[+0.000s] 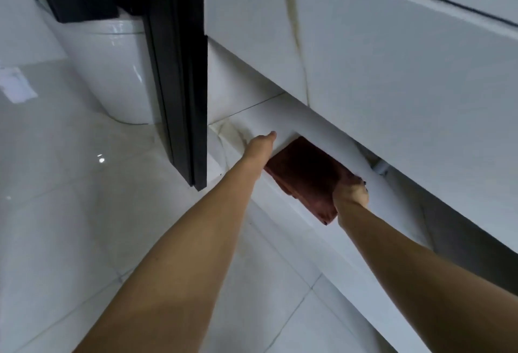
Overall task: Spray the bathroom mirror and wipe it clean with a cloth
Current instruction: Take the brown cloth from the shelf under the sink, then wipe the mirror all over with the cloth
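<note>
Low down, two hands reach under one white cabinet (392, 78). Right hand (351, 191) grasps one folded red cloth (305, 173). Left hand (259, 144) touches it; fingers hidden, grip cannot be told.

A dark red-brown cloth (304, 176) of soft, matt, napped fabric is seen. The floor (70, 212) is laid in glossy pale tiles that mirror the light. The toilet (112, 72) is of shiny white ceramic. The cabinet (392, 86) fronts are finished smooth, matt white.
</note>
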Demonstrator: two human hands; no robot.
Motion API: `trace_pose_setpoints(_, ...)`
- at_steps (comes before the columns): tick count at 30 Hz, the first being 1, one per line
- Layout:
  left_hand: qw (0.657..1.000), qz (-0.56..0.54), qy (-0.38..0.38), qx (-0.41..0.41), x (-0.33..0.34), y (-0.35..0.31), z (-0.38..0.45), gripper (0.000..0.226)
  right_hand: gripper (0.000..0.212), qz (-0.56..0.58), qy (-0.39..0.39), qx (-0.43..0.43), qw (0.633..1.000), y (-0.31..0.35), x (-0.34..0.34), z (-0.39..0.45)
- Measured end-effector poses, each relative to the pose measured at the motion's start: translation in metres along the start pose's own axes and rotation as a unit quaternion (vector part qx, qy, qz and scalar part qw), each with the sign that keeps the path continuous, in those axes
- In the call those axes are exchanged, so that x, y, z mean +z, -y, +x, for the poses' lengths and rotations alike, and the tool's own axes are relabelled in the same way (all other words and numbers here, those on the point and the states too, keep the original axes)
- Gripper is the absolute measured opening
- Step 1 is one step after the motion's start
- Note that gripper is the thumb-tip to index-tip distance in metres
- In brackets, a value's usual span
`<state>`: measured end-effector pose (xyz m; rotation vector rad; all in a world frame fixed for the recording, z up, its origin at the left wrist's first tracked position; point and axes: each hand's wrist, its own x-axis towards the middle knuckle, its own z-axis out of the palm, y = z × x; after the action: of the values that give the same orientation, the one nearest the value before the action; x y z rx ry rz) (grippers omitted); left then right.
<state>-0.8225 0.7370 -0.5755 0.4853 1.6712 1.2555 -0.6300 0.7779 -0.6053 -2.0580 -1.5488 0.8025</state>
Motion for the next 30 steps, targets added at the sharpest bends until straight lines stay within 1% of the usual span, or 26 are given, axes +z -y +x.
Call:
trace_pose_setpoints(2,0.999,0.04,-0.01,-0.004,0.008,0.006,0.017,0.054,0.044,0.045,-0.04,0.041,0.997,0.001,0.001,0.022)
trace_pose_setpoints(4,0.998,0.056,-0.016,0.004,0.015,0.01,0.035,0.057,0.045,0.071,-0.053,0.076,0.993,-0.004,0.004,0.044)
trace_pose_setpoints(6,0.998,0.063,-0.013,0.009,0.024,0.014,0.049,0.056,0.048,0.105,-0.033,0.083,0.99,-0.012,0.004,0.06)
trace_pose_setpoints(8,0.997,0.073,-0.015,0.025,0.03,0.015,0.056,0.047,0.049,0.139,0.012,0.07,0.988,-0.017,0.003,0.072)
trace_pose_setpoints(9,0.996,0.077,-0.02,0.035,0.032,0.015,0.058,0.041,0.046,0.156,0.018,0.071,0.985,-0.017,0.0,0.075)
trace_pose_setpoints(10,0.996,0.08,-0.026,0.041,0.034,0.014,0.062,0.038,0.041,0.169,0.002,0.078,0.982,-0.019,0.0,0.08)
trace_pose_setpoints(12,0.994,0.102,-0.026,0.043,0.036,0.014,0.067,0.04,0.023,0.196,-0.029,0.099,0.975,-0.019,-0.006,0.08)
trace_pose_setpoints(13,0.992,0.116,-0.028,0.042,0.038,0.014,0.07,0.041,0.011,0.218,-0.016,0.107,0.97,-0.018,-0.008,0.077)
trace_pose_setpoints(14,0.99,0.128,-0.027,0.042,0.04,0.015,0.072,0.043,0.007,0.242,0.01,0.107,0.964,-0.017,-0.008,0.079)
trace_pose_setpoints(16,0.987,0.15,-0.023,0.044,0.044,0.015,0.07,0.05,0.019,0.259,0.059,0.122,0.956,-0.02,-0.008,0.082)
trace_pose_setpoints(18,0.981,0.183,-0.022,0.053,0.046,0.014,0.059,0.055,0.017,0.234,0.077,0.128,0.961,-0.022,-0.007,0.081)
trace_pose_setpoints(21,0.972,0.224,-0.032,0.062,0.048,0.015,0.055,0.053,0.02,0.201,0.092,0.109,0.969,-0.019,-0.007,0.072)
trace_pose_setpoints(23,0.974,0.214,-0.036,0.071,0.043,0.016,0.052,0.045,0.02,0.174,0.096,0.096,0.975,-0.015,-0.007,0.066)
trace_pose_setpoints(25,0.982,0.172,-0.023,0.077,0.035,0.019,0.048,0.037,0.019,0.145,0.086,0.073,0.983,-0.012,-0.004,0.06)
trace_pose_setpoints(28,0.993,0.088,0.0,0.076,0.015,0.023,0.042,0.048,0.019,0.126,0.086,0.017,0.988,-0.004,0.004,0.048)
trace_pose_setpoints(30,0.996,0.041,0.013,0.084,-0.002,0.027,0.033,0.048,0.016,0.137,0.108,-0.017,0.985,0.0,0.014,0.039)
